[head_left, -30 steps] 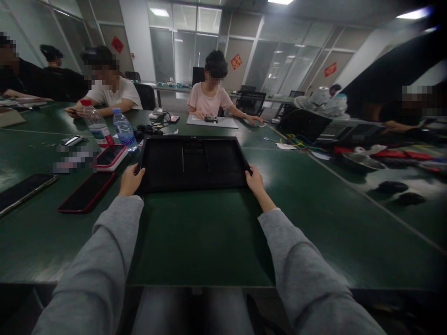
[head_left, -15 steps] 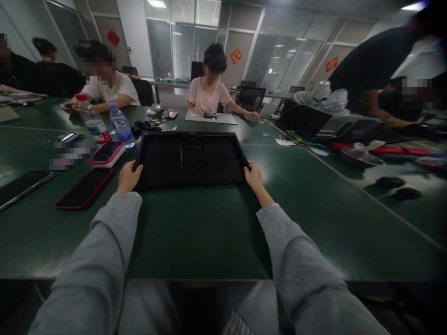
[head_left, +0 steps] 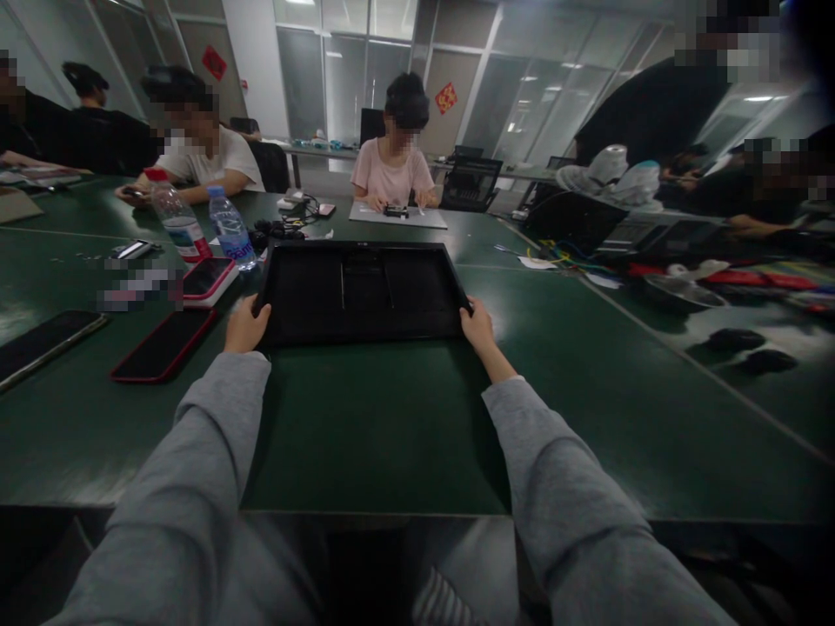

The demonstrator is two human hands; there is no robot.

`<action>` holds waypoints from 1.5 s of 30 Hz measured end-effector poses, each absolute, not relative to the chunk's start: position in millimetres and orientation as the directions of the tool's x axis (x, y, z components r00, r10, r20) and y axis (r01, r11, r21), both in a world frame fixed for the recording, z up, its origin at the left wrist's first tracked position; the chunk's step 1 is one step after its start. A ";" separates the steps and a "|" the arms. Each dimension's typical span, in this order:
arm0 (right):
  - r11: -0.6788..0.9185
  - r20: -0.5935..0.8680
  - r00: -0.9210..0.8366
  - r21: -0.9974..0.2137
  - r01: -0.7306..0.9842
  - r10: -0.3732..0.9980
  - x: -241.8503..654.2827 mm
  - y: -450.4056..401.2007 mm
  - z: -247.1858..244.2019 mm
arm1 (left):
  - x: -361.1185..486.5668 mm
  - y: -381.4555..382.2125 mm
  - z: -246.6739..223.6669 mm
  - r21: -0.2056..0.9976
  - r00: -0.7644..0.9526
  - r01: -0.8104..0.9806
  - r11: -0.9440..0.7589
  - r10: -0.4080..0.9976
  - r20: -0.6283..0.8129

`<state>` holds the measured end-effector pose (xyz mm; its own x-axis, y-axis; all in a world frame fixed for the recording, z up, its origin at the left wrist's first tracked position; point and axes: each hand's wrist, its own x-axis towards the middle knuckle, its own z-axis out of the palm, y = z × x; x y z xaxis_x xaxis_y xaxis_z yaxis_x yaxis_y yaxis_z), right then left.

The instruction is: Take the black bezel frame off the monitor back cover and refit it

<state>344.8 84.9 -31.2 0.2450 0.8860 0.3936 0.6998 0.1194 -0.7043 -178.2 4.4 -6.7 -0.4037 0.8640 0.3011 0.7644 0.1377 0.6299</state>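
Both hands hold a wide, black, tray-like casing (head_left: 306, 296) at its two short sides. It has a raised rim, a small pale mark on the far rim, and a recessed block with two thin bright lines in the middle. My left hand (head_left: 246, 323) is closed on the left edge, thumb on top. At the right edge, my right hand (head_left: 477, 325) grips the same way; the fingers beneath are hidden on both sides. Left of the casing lie a red-edged phone (head_left: 163, 346) and a pink-and-white phone box (head_left: 209, 280).
Two plastic bottles, one red-capped (head_left: 177, 217) and one blue-capped (head_left: 230, 228), stand beyond my left hand. A dark phone (head_left: 49, 343) lies far left on the green table (head_left: 378, 426). Coloured cables (head_left: 554, 259) and a metal bowl (head_left: 684, 291) are at right. Several people work around.
The casing stays in both hands, almost unmoved, while the view shifts slightly. The person across has drawn an outstretched hand back in. The standing person at right has shifted position.
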 end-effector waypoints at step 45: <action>0.387 0.487 -0.221 -0.272 0.881 0.845 266.9 37.4 -7.3 | -80.3 -21.3 11.5 0.245 -0.039 0.966 -0.079 0.896 0.442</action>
<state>266.9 37.4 -7.3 -0.2207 0.8449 0.4872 0.8812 0.3869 -0.2718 -80.3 -21.3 11.5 -0.0392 0.8962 0.4418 0.9662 -0.0788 0.2454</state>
